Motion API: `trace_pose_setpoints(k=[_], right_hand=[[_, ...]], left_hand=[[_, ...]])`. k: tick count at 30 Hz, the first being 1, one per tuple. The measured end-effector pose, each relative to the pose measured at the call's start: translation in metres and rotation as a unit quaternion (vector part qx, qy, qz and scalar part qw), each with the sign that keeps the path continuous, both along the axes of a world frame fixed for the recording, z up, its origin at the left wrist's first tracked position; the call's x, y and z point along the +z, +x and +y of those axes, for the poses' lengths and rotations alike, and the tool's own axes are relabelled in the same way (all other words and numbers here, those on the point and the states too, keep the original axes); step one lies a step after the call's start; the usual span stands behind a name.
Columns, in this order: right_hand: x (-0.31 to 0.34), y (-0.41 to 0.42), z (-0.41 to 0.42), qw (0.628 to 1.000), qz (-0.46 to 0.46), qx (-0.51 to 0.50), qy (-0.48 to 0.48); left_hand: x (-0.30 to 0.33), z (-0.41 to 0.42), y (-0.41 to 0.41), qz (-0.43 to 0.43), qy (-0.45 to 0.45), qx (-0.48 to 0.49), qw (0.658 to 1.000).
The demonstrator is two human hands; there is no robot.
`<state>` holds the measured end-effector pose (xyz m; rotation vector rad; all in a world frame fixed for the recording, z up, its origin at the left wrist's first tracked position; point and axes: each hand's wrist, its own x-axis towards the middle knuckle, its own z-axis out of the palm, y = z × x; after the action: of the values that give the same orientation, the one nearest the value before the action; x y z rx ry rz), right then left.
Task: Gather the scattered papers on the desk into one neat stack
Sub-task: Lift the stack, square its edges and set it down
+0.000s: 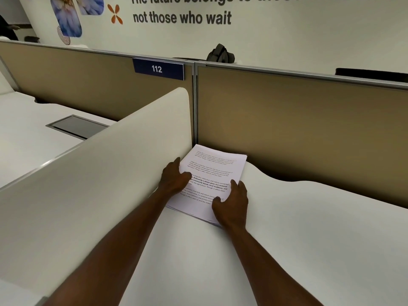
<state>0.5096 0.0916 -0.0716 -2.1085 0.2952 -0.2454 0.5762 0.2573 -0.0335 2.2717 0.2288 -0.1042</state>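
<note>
Papers (213, 173) lie together as 1 pile on the white desk (287, 239), in the far left corner where the white side divider (110, 173) meets the brown back panel (298, 129). No loose sheet shows anywhere else on the desk, so the gathering part looks done. The pile is not fully neat yet: at the near edge and at the far right corner some lower sheets stick out a little from under the top page. The left hand (174, 177) rests on the left side of the pile, the thumb lies on the printed page and the fingers reach along the left edge; it seems to press and hold the sheets, not to lift them. The right hand (231, 202) is at the near right corner, the fingers bent over the edge and touching the top sheet, so it grips or pushes this corner. I judge that what is left is small: squaring the edges so all sheets line up, then letting go.
</note>
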Motion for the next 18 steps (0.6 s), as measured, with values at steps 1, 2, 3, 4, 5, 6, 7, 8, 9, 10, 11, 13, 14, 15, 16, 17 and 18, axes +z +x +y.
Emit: trace_pose_setpoints(k=[1, 2, 3, 4, 5, 6, 7, 8, 9, 10, 11, 13, 14, 15, 16, 17, 18], right_hand=[[0.0, 0.0, 0.001, 1.0, 0.003, 0.001, -0.006], [-0.001, 0.0, 0.001, 1.0, 0.006, 0.001, -0.008], [-0.001, 0.0, 0.001, 1.0, 0.011, 0.001, -0.009], [-0.002, 0.001, 0.001, 1.0, 0.011, 0.001, -0.01], [-0.002, 0.001, 0.001, 1.0, 0.014, 0.002, -0.012], [-0.003, 0.003, 0.0, 1.0, 0.014, 0.003, -0.015], [-0.003, 0.003, 0.0, 1.0, 0.017, 0.004, -0.018], [-0.004, 0.003, 0.001, 1.0, 0.019, 0.005, -0.02], [-0.004, 0.003, 0.001, 1.0, 0.021, 0.005, -0.021], [-0.005, 0.003, 0.001, 1.0, 0.02, 0.004, -0.022], [-0.005, 0.003, 0.003, 1.0, 0.019, 0.002, -0.024], [-0.005, 0.002, 0.003, 1.0, 0.01, -0.005, -0.023], [-0.007, 0.004, 0.003, 1.0, 0.001, -0.012, -0.018], [-0.006, 0.003, 0.002, 1.0, -0.003, -0.022, -0.006], [-0.008, 0.003, 0.001, 0.999, -0.011, -0.031, 0.008], [-0.007, 0.001, -0.001, 0.999, -0.014, -0.039, 0.028], [-0.008, 0.002, -0.004, 0.998, -0.019, -0.041, 0.047]], left_hand=[[0.001, 0.0, 0.0, 0.001, 0.002, -0.003, 1.0], [0.001, -0.001, 0.0, -0.001, 0.003, -0.008, 1.0], [0.002, -0.002, 0.0, -0.002, 0.005, -0.01, 1.0], [0.001, -0.003, 0.0, -0.007, 0.008, -0.012, 1.0], [0.001, -0.004, 0.0, -0.011, 0.013, -0.009, 1.0], [-0.001, -0.004, 0.001, -0.016, 0.019, -0.007, 1.0], [-0.002, -0.005, 0.001, -0.016, 0.028, -0.004, 0.999], [-0.004, -0.005, 0.001, -0.013, 0.034, -0.001, 0.999], [-0.004, -0.005, 0.0, -0.008, 0.038, 0.001, 0.999], [-0.005, -0.005, 0.001, -0.007, 0.042, 0.0, 0.999], [-0.005, -0.004, 0.001, -0.003, 0.048, -0.002, 0.999], [-0.004, -0.004, 0.0, -0.004, 0.061, -0.009, 0.998], [-0.005, -0.003, 0.0, -0.013, 0.067, -0.014, 0.998], [-0.003, -0.003, -0.002, -0.021, 0.076, -0.018, 0.997], [-0.006, -0.002, -0.005, -0.04, 0.092, -0.024, 0.995], [-0.006, -0.002, -0.01, -0.055, 0.109, -0.033, 0.992], [-0.01, -0.001, -0.012, -0.074, 0.123, -0.043, 0.989]])
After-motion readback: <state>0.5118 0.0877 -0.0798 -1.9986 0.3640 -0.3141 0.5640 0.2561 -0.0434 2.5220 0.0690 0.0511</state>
